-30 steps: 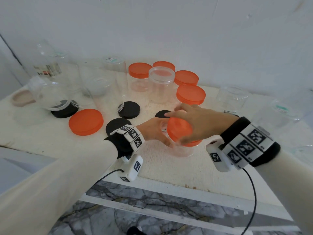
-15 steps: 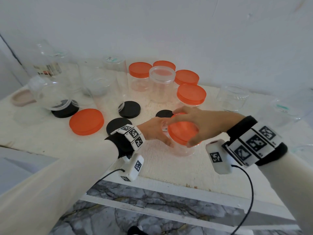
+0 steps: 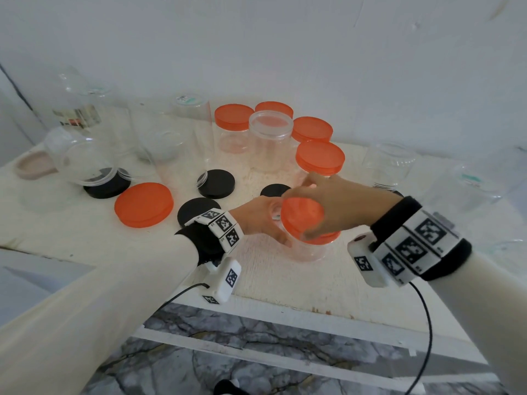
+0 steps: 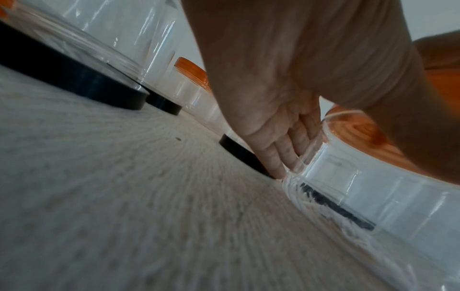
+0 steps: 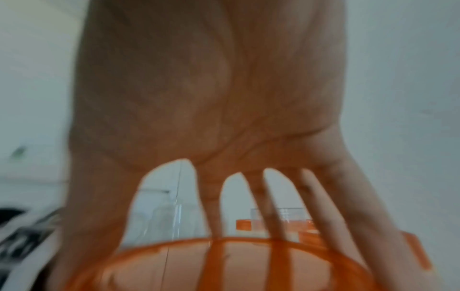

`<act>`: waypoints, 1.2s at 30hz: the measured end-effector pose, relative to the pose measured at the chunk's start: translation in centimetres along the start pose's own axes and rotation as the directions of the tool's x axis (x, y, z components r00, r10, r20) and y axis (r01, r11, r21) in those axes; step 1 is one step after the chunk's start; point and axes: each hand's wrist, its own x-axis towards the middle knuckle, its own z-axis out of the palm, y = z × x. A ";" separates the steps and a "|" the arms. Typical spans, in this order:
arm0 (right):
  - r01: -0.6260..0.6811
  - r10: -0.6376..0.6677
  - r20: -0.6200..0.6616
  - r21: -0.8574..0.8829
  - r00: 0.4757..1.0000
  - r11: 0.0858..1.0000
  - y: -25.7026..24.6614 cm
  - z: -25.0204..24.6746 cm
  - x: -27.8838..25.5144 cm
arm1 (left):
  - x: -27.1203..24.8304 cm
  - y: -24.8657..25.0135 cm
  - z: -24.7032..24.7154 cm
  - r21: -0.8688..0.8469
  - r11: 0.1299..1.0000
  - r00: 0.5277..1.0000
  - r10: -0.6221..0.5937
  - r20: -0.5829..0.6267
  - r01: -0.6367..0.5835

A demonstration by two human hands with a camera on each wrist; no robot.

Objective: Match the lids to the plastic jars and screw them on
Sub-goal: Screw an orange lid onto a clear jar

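The right hand (image 3: 336,206) grips an orange lid (image 3: 302,218) from above, fingers spread and curled over its rim, the lid sitting on the mouth of a short clear jar (image 3: 309,250) that stands on the white table (image 3: 285,277) directly between the two hands. The left hand (image 3: 262,216) wraps round the side of that jar, fingers curled against its wall, bracing it. How far this lid is threaded down cannot be told; it looks seated, so the screwing is probably under way rather than finished. Beyond the hands, four jars already wear orange lids (image 3: 320,157), and one jar among them carries a clear lid (image 3: 271,125). Much is left: to the left of the left hand a loose orange lid (image 3: 144,204) and several black lids (image 3: 216,183) lie flat on the table, with open clear jars (image 3: 182,146) beyond them, one tipped on its side (image 3: 77,159). Beyond the right hand, more uncapped clear jars (image 3: 395,166) stand waiting. By my count, roughly half the work remains.
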 end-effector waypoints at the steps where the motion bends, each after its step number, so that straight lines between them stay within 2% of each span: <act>1: -0.070 0.064 -0.065 -0.086 0.996 0.994 -0.5 0.2 0.1 | 0.0 0.0 0.0 0.001 1.000 1.000 0.001 -0.001 -0.001; 3: -0.162 0.133 -0.143 -0.207 0.981 0.965 -1.2 0.6 0.2 | -0.1 0.0 0.0 -0.002 1.000 1.000 0.006 0.001 -0.006; 4: -0.151 0.123 -0.145 -0.201 0.982 0.968 -1.0 0.7 0.3 | -0.1 0.0 0.0 0.000 1.000 1.000 0.008 0.001 -0.008; 6: -0.031 0.030 -0.042 -0.026 0.999 0.999 -0.3 0.4 0.2 | 0.0 0.0 0.0 0.026 1.000 1.000 0.012 -0.005 -0.011; 8: 0.085 -0.099 0.097 0.142 0.990 0.986 0.3 -0.4 -0.1 | 0.0 0.0 0.0 0.048 0.999 1.000 0.010 -0.008 -0.010; 10: 0.103 -0.123 0.135 0.145 0.983 0.984 0.5 -0.5 -0.1 | 0.0 0.0 0.0 0.051 0.999 1.000 0.012 -0.003 -0.012; 12: 0.020 -0.023 0.037 0.065 0.999 0.998 0.2 -0.1 0.0 | 0.0 0.0 0.0 0.044 0.999 1.000 0.013 0.000 -0.013; 14: -0.111 0.098 -0.094 -0.137 0.991 0.984 -0.7 0.4 0.2 | -0.1 0.0 0.0 0.032 0.999 1.000 0.009 0.000 -0.009; 16: -0.166 0.128 -0.159 -0.257 0.979 0.952 -1.0 0.7 0.3 | -0.1 0.0 0.0 0.026 1.000 1.000 0.002 0.005 -0.002; 17: -0.140 0.113 -0.131 -0.221 0.985 0.965 -0.8 0.5 0.2 | -0.1 0.1 0.0 0.026 1.000 1.000 0.003 0.006 -0.003; 20: 0.044 -0.054 0.096 0.103 0.994 0.994 0.3 -0.4 -0.2 | 0.0 0.0 -0.1 0.033 0.999 1.000 0.005 -0.002 -0.005; 22: 0.088 -0.107 0.146 0.126 0.983 0.988 0.5 -0.4 -0.3 | 0.0 0.0 -0.1 0.030 1.000 1.000 0.006 0.001 -0.006; 24: 0.018 -0.021 0.060 0.048 0.998 0.999 0.0 0.1 -0.2 | 0.0 -0.1 0.0 0.012 1.000 1.000 0.006 0.007 -0.006; 26: -0.107 0.102 -0.057 -0.091 0.993 0.990 -0.8 0.5 0.0 | 0.0 -0.1 0.0 0.003 1.000 1.000 0.010 0.008 -0.010; 28: -0.170 0.155 -0.090 -0.199 0.984 0.965 -1.1 0.7 0.3 | -0.1 0.0 0.0 0.000 1.000 1.000 0.011 0.008 -0.011; 30: -0.101 0.100 -0.012 -0.154 0.995 0.983 -0.7 0.3 0.3 | 0.0 0.0 0.0 -0.003 1.000 1.000 0.012 0.011 -0.011; 33: 0.066 -0.070 0.165 0.034 0.984 0.997 -0.2 -0.8 0.2 | -0.1 -0.1 0.0 0.015 1.000 1.000 0.015 0.021 -0.015; 36: 0.070 -0.070 0.119 0.006 0.990 0.998 -0.5 -0.7 0.2 | 0.0 -0.2 -0.1 0.035 0.999 1.000 0.019 0.019 -0.020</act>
